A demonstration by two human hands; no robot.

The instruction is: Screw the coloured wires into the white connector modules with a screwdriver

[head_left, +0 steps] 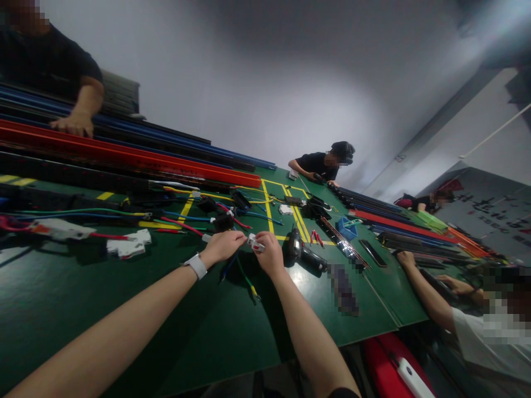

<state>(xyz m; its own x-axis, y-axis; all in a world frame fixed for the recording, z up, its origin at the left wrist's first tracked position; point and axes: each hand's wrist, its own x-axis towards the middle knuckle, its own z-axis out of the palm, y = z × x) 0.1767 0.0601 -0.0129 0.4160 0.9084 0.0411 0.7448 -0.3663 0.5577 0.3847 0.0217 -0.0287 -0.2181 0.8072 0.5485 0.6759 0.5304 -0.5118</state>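
My right hand grips a small white plastic part with a reddish patch, held between thumb and fingers. Close beside it, my left hand is closed in a pinch; what sits in its fingertips is hidden. A watch with a pale band is on that wrist. Below the left fingers, blue and green wires hang over the table, the green wire ending in a metal lug. A black connector lies just behind the left hand. At the left rests a larger white plastic piece.
A black power drill lies right of my hands, with red-handled pliers and a blue bin beyond. Long orange and blue profiles run along the back left of the green table. Several co-workers are around it.
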